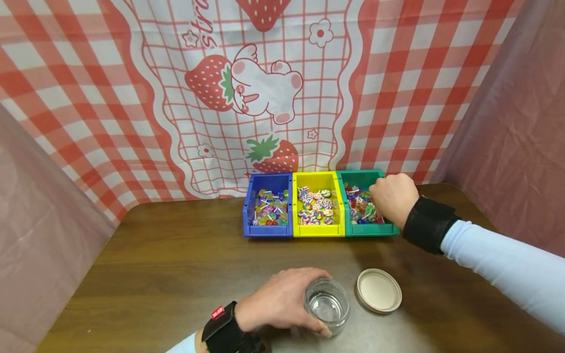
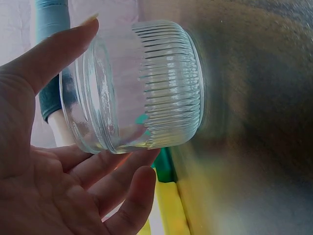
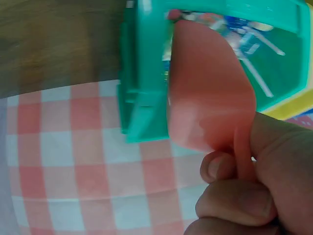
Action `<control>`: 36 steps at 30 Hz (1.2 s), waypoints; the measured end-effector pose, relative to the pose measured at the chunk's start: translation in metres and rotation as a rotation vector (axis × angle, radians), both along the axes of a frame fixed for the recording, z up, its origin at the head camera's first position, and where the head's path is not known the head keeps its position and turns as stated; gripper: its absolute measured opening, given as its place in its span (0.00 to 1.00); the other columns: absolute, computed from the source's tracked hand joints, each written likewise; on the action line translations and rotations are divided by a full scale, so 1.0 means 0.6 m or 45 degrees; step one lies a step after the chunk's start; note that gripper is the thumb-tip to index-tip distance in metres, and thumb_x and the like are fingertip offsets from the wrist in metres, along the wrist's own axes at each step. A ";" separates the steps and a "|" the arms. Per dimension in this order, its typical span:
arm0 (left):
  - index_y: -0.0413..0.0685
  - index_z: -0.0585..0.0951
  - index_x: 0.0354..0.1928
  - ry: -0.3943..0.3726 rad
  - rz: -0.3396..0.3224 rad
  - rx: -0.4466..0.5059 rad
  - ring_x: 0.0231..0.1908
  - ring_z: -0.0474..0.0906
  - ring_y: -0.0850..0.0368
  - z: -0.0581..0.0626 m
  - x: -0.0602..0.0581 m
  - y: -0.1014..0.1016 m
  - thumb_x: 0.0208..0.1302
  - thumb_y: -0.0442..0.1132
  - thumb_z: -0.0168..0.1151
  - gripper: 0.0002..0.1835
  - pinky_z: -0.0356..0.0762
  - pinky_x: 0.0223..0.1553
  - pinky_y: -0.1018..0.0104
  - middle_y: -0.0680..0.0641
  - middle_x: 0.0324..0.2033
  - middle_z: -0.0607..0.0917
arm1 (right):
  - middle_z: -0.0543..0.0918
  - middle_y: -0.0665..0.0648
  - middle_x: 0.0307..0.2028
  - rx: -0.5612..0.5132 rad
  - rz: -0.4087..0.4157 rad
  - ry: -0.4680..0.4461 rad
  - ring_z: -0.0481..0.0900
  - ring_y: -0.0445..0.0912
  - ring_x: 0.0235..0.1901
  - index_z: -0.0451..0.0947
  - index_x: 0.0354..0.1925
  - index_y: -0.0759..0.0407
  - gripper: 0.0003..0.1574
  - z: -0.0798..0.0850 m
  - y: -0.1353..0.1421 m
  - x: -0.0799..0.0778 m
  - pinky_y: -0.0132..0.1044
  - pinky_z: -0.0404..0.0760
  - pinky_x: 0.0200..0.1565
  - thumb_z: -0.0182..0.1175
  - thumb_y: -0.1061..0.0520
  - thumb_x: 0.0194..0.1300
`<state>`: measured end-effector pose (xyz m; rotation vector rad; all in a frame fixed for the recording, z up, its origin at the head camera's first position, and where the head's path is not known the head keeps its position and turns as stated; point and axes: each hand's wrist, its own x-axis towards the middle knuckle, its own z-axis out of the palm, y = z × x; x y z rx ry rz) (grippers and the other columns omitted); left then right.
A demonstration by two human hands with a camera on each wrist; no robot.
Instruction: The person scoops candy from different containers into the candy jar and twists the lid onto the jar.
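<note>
Left hand (image 1: 284,299), fitted with a black wrist strap (image 1: 222,328), occupies the lower centre of the head frame and grips a clear glass jar (image 1: 327,306), thumb on the near side and fingers round the far side. The jar stands upright on the brown wood-grain tabletop (image 1: 176,264), mouth upward; the left wrist view shows vertical ribbing on its lower wall. Just beside the jar, toward the lower right of the head frame, lies a round beige lid (image 1: 378,291). Right hand (image 1: 396,198), at centre right of the head frame, holds the handle of a coral-pink scoop (image 3: 210,88) between thumb and curled fingers, as seen at the lower right of the right wrist view. The scoop's bowl overlaps the green bin (image 1: 368,230); contact with the translucent miniature lollipops (image 1: 359,201) in that bin cannot be determined. Adjoining at centre are the yellow bin (image 1: 319,230), containing swirl-striped lollipops (image 1: 315,206), and, to its left in the frame, the blue bin (image 1: 268,230), containing mixed coloured lollipops (image 1: 270,208). Red-and-white checked fabric (image 1: 397,73) with strawberry prints fills the upper frame, flanked by pink curtains (image 1: 507,113)
</note>
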<state>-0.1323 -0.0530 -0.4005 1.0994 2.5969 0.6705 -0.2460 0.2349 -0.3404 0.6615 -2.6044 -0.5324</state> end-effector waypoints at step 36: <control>0.60 0.75 0.63 -0.034 0.002 -0.011 0.55 0.74 0.65 0.001 -0.003 0.001 0.38 0.67 0.79 0.47 0.73 0.56 0.61 0.61 0.58 0.78 | 0.68 0.53 0.11 -0.190 -0.169 -0.277 0.70 0.50 0.14 0.75 0.15 0.57 0.21 -0.017 0.032 -0.054 0.48 0.76 0.17 0.68 0.56 0.61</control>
